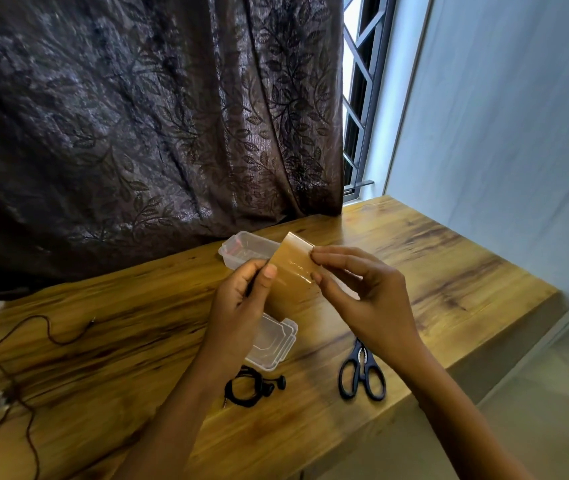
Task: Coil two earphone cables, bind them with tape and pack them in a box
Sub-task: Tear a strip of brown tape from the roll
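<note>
Nearest the camera, a coiled black earphone cable (253, 388) lies on the honey-coloured wooden table (432, 265), its two earbuds just beside the coil. To its right rest black-handled scissors (362, 372), blades pointing away. At the far left a second, uncoiled dark earphone cable (16, 368) sprawls loose across the wood. Just beyond the coil sits a clear plastic lid (276, 344), partly hidden by the left forearm. Above it the two hands are raised off the table, close together, stretching a strip of glossy brown packing tape (288, 275) between them: the left hand (238, 306) grips the lower end with thumb pressed on the face, possibly with a roll hidden in the palm, and the right hand (369, 299) pinches the tape's free edge between thumb and fingers. Behind the tape stands an open clear plastic box (241, 249). Farthest back hangs a dark leaf-patterned curtain (154, 116).
</note>
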